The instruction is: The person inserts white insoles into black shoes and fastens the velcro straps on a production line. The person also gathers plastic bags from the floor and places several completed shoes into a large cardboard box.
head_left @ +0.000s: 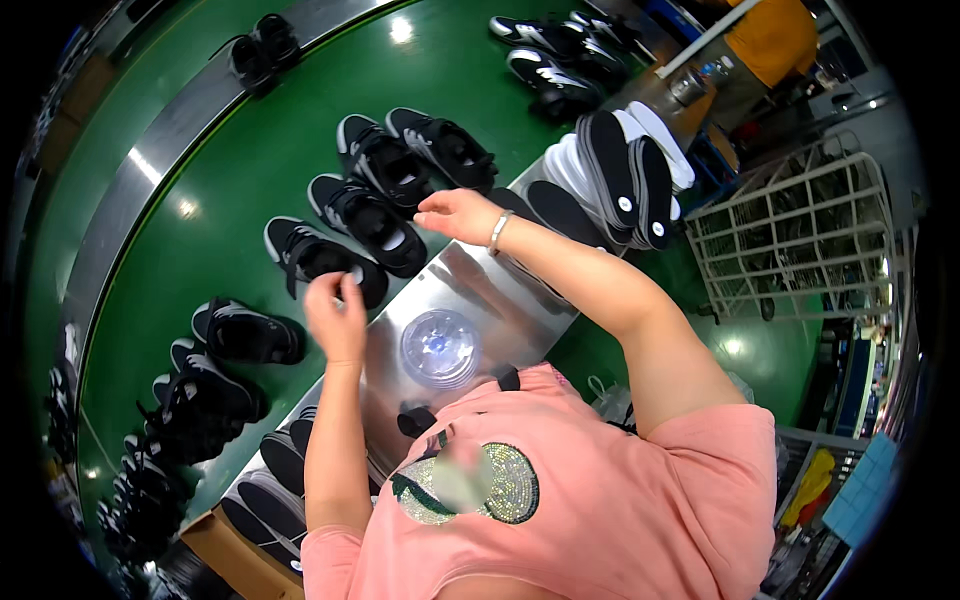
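**A:** So what's crowding the spot here?

**B:** Loads. There's a green conveyor belt (pixel 250 190) curving past with black sneakers all over it, and a steel worktop (pixel 500 300) along its near edge. A clear round plastic lid (pixel 440 347) sits on the worktop right in front of the person in the pink shirt (pixel 600 500). Further along is a stack of insoles (pixel 625 175), black and white, standing on edge and fanned out. More insoles (pixel 275 480) are piled at the near left end by a cardboard box (pixel 225 550). A white wire rack (pixel 800 230) stands off to the right.

**A:** And the hands?

**B:** The left hand (pixel 335 315) is raised over the belt edge, fingers pinched together, just beside the black sneaker (pixel 320 258) with the white sole rim. Can't tell if there's anything tiny in that grip, it looks closed on nothing. The right hand (pixel 460 213) has a bracelet on the wrist and hovers with fingers loosely curled, holding nothing, near another sneaker (pixel 370 222).

**A:** Which way's the shoe by the left hand pointing?

**B:** Its long axis runs diagonally, upper left to lower right, lying across the belt. It's upright on its sole with the opening facing up. The neighbours sit in a row, roughly parallel. The heel-or-toe question I can't settle.
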The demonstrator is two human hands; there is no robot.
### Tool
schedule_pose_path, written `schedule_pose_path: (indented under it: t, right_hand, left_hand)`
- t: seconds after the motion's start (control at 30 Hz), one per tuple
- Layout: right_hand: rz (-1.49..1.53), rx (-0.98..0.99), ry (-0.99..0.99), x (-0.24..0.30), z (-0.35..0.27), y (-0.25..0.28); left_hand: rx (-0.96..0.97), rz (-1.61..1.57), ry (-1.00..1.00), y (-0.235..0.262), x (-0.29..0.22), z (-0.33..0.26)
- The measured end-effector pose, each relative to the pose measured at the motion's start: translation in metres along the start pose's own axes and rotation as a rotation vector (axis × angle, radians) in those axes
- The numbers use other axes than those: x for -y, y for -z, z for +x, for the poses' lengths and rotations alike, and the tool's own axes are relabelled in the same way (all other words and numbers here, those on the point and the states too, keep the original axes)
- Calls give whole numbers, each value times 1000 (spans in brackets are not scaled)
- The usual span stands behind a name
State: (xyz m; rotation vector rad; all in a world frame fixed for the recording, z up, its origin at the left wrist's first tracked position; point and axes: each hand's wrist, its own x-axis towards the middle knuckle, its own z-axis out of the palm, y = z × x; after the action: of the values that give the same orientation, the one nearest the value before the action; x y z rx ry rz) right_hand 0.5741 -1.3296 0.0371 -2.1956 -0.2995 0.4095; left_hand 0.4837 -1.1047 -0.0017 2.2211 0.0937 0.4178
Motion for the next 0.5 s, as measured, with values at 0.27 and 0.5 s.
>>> schedule_pose_path:
  t: [0.27,0.5]
  right_hand:
    - [-807,-756,-438,-73,-76,146]
    - [-749,-568,-822,-72,-76,164]
  left_hand:
    - [-54,428,25,-5,22,31]
    - [134,447,-236,3,38,42]
